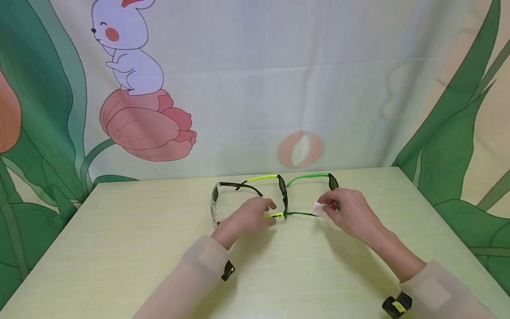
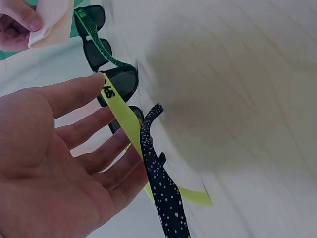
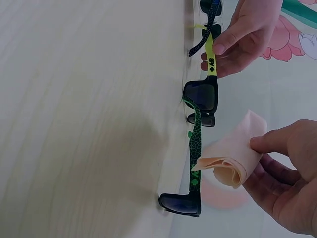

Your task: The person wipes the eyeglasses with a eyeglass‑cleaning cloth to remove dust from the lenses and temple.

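Three pairs of sunglasses stand in a row on the desk (image 1: 119,248), arms unfolded: clear-framed glasses (image 1: 215,195) at the left, yellow-armed glasses (image 1: 283,187) in the middle, green-armed glasses (image 1: 333,180) at the right. Our right hand (image 1: 350,212) pinches a folded pale cloth (image 3: 238,148) between thumb and fingers, beside the near green arm (image 3: 196,144); we cannot tell whether cloth and arm touch. Our left hand (image 1: 251,215) is held wide, its fingers spread loosely about the near yellow arm (image 2: 121,111), thumb at the hinge end; no firm pinch shows. We judge the step in hand to be handling the glasses with the cloth at the ready, and note how to do it well. For steadying, we should take the yellow arm close to the hinge, where it ought to flex least, and press lightly rather than squeeze. A dark speckled arm of the clear-framed glasses reaches in among the yellow arms, so any lift should go straight up first; a sideways pull would probably drag the neighbour. The green arm tips come close to the middle front, which calls for the same care. For the cloth, we would keep a flat fold over the fingertips, work with small strokes and keep bare skin off the lenses.
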